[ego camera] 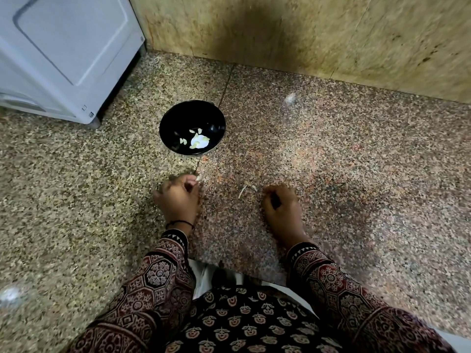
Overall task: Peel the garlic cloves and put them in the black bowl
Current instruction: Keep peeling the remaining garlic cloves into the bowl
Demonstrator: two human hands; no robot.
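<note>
The black bowl (192,115) stands on the speckled stone floor ahead of me, with several pale peeled garlic cloves (197,141) lying inside it. My left hand (177,197) hovers just below the bowl, its fingers curled and pinching a small pale garlic clove (198,177) at the fingertips. My right hand (281,203) is off to the right, fingers curled inward; whether it holds anything is hidden. Thin strips of garlic skin (245,188) lie on the floor between the two hands.
A white appliance (63,54) stands at the back left, close to the bowl. A stained stone wall (305,34) runs along the back. My patterned sleeves and lap fill the bottom of the view. A small white scrap (290,98) lies at the far right of the floor.
</note>
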